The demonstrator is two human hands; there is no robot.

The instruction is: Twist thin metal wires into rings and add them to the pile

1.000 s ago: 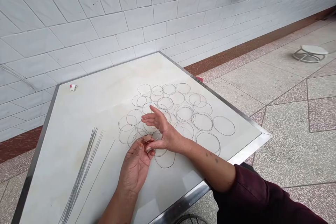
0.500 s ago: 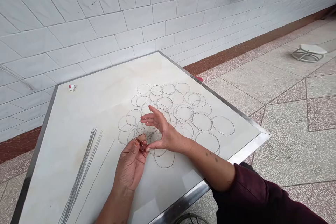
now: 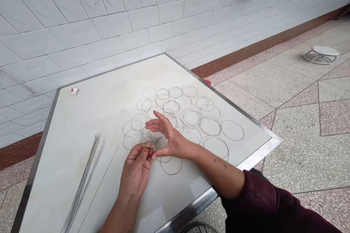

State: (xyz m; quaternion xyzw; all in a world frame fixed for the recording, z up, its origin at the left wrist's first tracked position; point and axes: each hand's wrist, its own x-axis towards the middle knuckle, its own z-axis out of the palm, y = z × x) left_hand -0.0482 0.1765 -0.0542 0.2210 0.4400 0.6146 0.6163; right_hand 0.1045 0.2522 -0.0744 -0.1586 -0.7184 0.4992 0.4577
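My left hand (image 3: 136,173) pinches a thin wire ring (image 3: 141,139) between thumb and fingertips, over the near middle of the table. My right hand (image 3: 175,139) is beside it with fingers spread in a wide curve. Its thumb tip is close to the left fingertips at the wire; whether it presses on the ring I cannot tell. Part of the held ring is hard to separate from the rings behind. Many wire rings (image 3: 232,130) lie overlapping on the table, some hidden under my right hand. To the left lies a bundle of straight wires (image 3: 84,184), with a single wire (image 3: 101,181) apart.
The white table (image 3: 90,116) has a metal edge and stands against a tiled wall (image 3: 109,25). Small white and red items (image 3: 74,91) lie at its far left corner. A low round stool (image 3: 322,54) stands on the floor at right.
My left thumb and fingertips have shifted slightly at the wire. My right hand has moved very slightly left, its fingers still spread. The rings and straight wires on the table look the same.
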